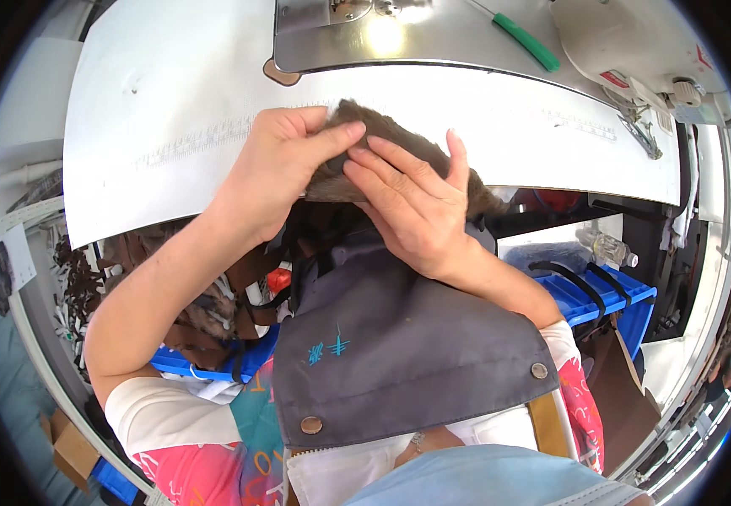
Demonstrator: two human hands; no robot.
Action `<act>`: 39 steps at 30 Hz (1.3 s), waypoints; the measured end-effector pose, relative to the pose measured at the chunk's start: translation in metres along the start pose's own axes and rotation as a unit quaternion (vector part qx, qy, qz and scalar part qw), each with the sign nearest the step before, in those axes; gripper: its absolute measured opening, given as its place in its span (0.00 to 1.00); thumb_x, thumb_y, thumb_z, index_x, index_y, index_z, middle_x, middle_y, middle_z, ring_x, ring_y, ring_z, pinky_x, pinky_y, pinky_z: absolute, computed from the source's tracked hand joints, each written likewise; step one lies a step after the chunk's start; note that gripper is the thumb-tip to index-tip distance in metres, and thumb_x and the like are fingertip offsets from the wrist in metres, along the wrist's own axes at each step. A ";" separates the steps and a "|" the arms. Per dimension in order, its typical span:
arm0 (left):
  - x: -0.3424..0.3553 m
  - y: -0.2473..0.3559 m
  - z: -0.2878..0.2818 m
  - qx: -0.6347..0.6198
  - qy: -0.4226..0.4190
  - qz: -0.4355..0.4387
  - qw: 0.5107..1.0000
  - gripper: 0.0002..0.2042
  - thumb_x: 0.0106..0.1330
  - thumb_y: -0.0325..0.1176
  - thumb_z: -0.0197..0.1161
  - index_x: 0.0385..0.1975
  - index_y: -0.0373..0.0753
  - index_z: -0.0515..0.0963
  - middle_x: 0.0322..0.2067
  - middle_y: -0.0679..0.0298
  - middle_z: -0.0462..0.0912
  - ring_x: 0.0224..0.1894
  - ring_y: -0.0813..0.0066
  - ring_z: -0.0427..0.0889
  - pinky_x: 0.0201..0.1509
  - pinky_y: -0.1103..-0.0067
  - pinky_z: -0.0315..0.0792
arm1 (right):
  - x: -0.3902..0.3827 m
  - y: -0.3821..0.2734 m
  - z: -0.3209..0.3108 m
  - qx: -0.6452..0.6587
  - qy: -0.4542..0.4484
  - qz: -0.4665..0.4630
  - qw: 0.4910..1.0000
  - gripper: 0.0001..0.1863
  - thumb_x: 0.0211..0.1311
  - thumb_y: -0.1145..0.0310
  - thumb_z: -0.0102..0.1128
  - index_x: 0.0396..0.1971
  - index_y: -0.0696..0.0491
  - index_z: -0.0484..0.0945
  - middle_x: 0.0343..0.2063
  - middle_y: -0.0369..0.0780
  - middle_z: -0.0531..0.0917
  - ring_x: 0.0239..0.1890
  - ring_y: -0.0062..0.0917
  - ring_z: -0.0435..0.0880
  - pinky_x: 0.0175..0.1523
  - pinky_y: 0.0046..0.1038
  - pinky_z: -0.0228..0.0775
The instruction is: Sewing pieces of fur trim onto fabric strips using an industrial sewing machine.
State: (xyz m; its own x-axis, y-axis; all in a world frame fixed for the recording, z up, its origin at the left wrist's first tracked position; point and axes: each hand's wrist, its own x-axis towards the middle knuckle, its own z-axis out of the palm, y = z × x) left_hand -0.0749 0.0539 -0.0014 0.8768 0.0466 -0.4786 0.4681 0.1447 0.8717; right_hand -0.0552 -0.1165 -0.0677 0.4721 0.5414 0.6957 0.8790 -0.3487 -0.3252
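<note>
A piece of brown fur (391,130) is held up between my hands at the front edge of the white table. My left hand (279,160) is closed on its left end, thumb and forefinger pinching near the upper corner. My right hand (423,209) lies over the middle of the fur, fingertips pressed close to the left thumb and the little finger raised. Its thumb is hidden behind the other fingers and the fur. A small dark patch shows under the fingertips. The fur's right end hangs past the table edge.
The white sewing table (163,101) carries printed ruler scales. Behind stands a sewing machine (627,42) with a metal bed plate (433,52); a green-handled tool (525,40) lies on it. A blue crate (601,295) is below right, and brown fur pieces (205,316) are below left.
</note>
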 end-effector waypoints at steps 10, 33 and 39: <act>0.001 -0.012 -0.009 0.204 -0.056 0.152 0.966 0.15 0.58 0.17 0.48 0.42 0.32 0.78 0.24 0.71 0.76 0.27 0.89 0.69 0.30 0.87 0.66 | 0.035 0.027 -0.036 0.320 -0.141 0.236 0.907 0.08 0.50 0.75 0.65 0.26 0.58 0.73 0.39 0.42 0.76 0.33 0.33 0.78 0.37 0.30 0.69; -0.018 -0.063 0.007 0.098 0.117 0.306 0.940 0.10 0.56 0.20 0.64 0.38 0.33 0.77 0.40 0.62 0.78 0.39 0.82 0.75 0.42 0.85 0.70 | 0.023 0.013 -0.022 0.319 -0.092 0.225 0.916 0.07 0.48 0.80 0.63 0.24 0.59 0.72 0.26 0.41 0.75 0.26 0.31 0.75 0.29 0.28 0.66; -0.014 -0.068 0.019 -0.118 0.104 0.281 0.947 0.07 0.58 0.19 0.63 0.36 0.30 0.77 0.40 0.63 0.77 0.40 0.81 0.73 0.45 0.85 0.69 | 0.019 0.010 -0.021 0.271 -0.080 0.188 0.941 0.07 0.45 0.81 0.65 0.23 0.58 0.73 0.27 0.40 0.77 0.27 0.30 0.77 0.30 0.28 0.68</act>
State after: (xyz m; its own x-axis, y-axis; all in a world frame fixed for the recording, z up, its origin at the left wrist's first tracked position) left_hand -0.1169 0.0251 -0.0522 0.9282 0.3713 0.0221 -0.1248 0.2549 0.9589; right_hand -0.0387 -0.1259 -0.0443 0.7217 0.5820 0.3748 0.5321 -0.1201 -0.8381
